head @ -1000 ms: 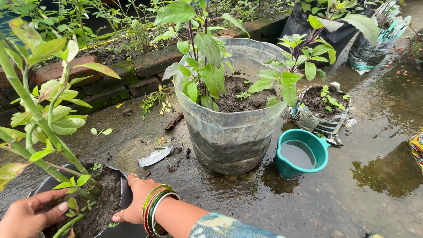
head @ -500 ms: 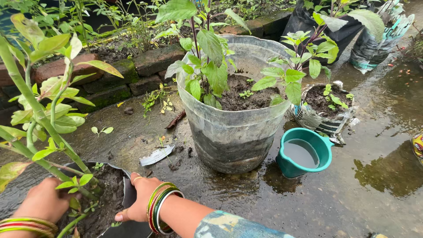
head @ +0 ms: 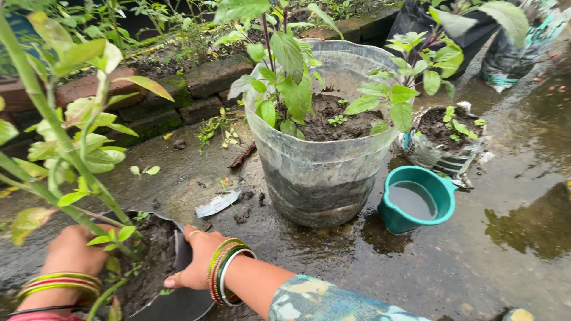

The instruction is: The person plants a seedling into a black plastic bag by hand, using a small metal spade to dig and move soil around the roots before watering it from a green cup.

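A black grow bag (head: pixel 181 304) of dark wet soil (head: pixel 151 261) sits at the bottom left, and a tall green-stemmed plant (head: pixel 50 128) rises from it. My right hand (head: pixel 199 264), with green and red bangles on the wrist, grips the bag's right rim, thumb on the outside. My left hand (head: pixel 71 252), also bangled, rests curled at the bag's left side by the base of the stems. Leaves hide its fingers.
A large grey bucket pot (head: pixel 321 178) with a leafy plant stands in the middle of wet concrete. To its right are a teal mug (head: pixel 437 208) holding water and a small bag pot (head: pixel 425 156). A mossy brick border (head: pixel 208 77) runs behind. A white scrap (head: pixel 217 204) lies nearby.
My left hand has turned from flat on the soil to curled beside the stems, its wrist now in view. My right hand keeps its hold on the rim.
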